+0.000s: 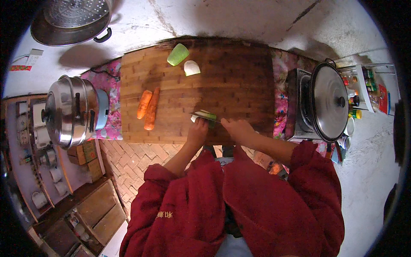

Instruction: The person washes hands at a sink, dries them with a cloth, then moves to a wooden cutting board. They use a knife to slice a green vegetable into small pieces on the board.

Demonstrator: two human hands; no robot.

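Near the front edge of the wooden cutting board point(239, 85), my left hand point(198, 131) is closed on a green-and-white radish piece point(209, 115). My right hand point(238, 129) grips the handle of a kitchen knife point(216, 121). Its thin blade points left and lies across the radish, close to my left fingertips. How deep the blade sits in the radish I cannot tell. Toward the back of the board are a green radish chunk point(177, 54) and a paler cut piece point(192, 68). Two carrots, one shorter point(144, 104) and one longer point(152, 110), lie side by side on the left.
A steel steamer pot point(70, 110) stands left of the board on a flowered cloth point(112, 79). To the right, a large lidded pan point(329, 102) sits over a stove point(297, 103). Jars and bottles fill a rack point(364, 88) beyond it. A wall borders the back.
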